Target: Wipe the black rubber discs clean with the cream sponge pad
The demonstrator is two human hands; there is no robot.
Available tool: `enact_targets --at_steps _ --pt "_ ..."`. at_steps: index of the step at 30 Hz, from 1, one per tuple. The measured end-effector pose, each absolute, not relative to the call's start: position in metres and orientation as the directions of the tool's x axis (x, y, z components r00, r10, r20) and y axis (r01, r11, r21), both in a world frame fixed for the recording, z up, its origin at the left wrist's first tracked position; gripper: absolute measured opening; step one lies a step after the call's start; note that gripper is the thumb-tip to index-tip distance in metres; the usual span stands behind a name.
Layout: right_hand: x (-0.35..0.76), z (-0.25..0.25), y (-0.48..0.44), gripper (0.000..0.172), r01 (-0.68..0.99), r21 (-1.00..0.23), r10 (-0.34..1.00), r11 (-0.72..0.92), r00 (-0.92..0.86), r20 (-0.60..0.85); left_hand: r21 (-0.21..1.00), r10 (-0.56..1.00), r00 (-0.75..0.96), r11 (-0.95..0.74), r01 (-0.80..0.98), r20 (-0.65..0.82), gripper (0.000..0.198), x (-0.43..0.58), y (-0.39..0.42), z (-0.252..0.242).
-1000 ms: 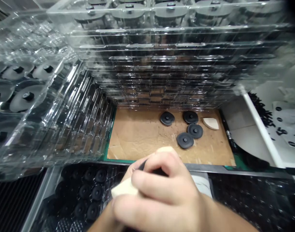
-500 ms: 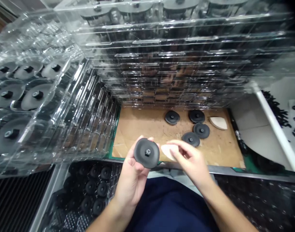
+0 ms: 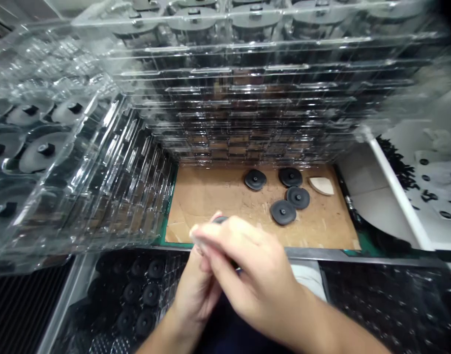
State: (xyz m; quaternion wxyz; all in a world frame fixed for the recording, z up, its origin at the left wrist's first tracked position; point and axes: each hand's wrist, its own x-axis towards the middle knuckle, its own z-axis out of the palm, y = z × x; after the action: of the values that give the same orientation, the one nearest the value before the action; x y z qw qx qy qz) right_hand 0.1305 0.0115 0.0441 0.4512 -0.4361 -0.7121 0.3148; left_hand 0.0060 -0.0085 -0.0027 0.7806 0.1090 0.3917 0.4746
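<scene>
My left hand (image 3: 194, 287) is wrapped round a black rounded disc (image 3: 220, 219) with a central stud; only a sliver of its far edge shows. My right hand (image 3: 253, 263) crosses over it, its fingers pinching a thin pale pad (image 3: 197, 239) against or close above the disc. Whether pad and disc touch is hidden by the fingers. Beyond my hands, several similar black discs (image 3: 283, 212) lie stud-up on a brown cardboard sheet (image 3: 206, 196). A second pale wedge-shaped pad (image 3: 321, 186) lies to their right.
Stacked clear plastic trays (image 3: 240, 98) rise behind the cardboard, and another tray stack (image 3: 136, 167) stands at left, black discs in the top trays. A white bin edge (image 3: 398, 191) borders the right, small black parts (image 3: 397, 164) beyond. More black discs (image 3: 151, 294) sit low at left.
My right hand has moved left with the pale pad, over the disc in my left hand, and now covers most of it. The view has shifted slightly.
</scene>
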Motion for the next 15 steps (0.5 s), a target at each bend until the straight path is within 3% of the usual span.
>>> enact_targets --at_steps 2,6,12,15 --pt "0.139 0.047 0.006 0.016 0.296 -0.881 0.909 0.369 -0.313 0.276 0.53 0.833 0.26 0.519 -0.67 -0.488 0.049 0.002 -0.009 -0.004" --pt "0.159 0.055 -0.001 0.016 0.424 -0.846 0.921 0.323 -0.347 0.177 0.513 0.814 0.305 0.556 -0.653 -0.494 0.06 0.002 -0.007 -0.005" --pt "0.164 0.064 -0.001 0.016 0.532 -0.757 0.911 0.38 -0.357 0.207 0.518 0.832 0.313 0.536 -0.667 -0.457 0.055 0.004 -0.007 0.004" --pt "0.16 0.059 0.005 0.019 0.659 -0.613 0.899 0.436 -0.282 0.336 0.514 0.814 0.306 0.557 -0.653 -0.493 0.061 0.002 -0.006 0.008"
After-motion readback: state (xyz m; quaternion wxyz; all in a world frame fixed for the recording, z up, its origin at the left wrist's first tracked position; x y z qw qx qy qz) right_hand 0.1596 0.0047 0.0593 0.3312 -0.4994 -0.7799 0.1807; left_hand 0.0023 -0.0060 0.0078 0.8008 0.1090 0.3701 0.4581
